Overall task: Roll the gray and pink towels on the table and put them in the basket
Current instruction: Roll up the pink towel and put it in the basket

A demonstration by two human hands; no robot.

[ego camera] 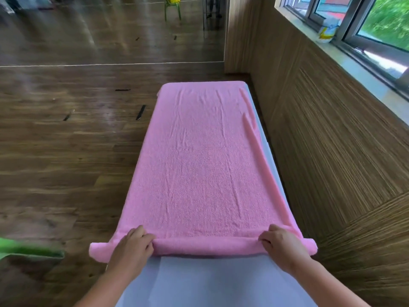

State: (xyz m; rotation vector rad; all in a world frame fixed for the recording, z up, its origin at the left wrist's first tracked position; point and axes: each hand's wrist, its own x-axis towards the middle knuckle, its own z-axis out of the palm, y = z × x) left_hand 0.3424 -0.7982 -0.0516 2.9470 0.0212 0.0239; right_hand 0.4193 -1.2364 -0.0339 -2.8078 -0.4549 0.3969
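step: rolling pink towel (199,156), spread lengthwise on table (210,282), near edge curled into a first roll | left hand (130,244) and right hand (281,247) curl fingers over the roll | next: push evenly toward far end | gray towel, basket unseen

The pink towel (199,162) is showing as soft terry cloth, matt and nubbly, creasing in fine wrinkles along its length. Under it, at six o'clock, the table (210,282) is lying smooth and matt, pale lilac-grey, its material unclear. From nine to eleven o'clock the floor (66,140) is gleaming as glossy wood planks, throwing back light. At three o'clock the wall panelling (332,140) is looking like matt, finely streaked wood grain.
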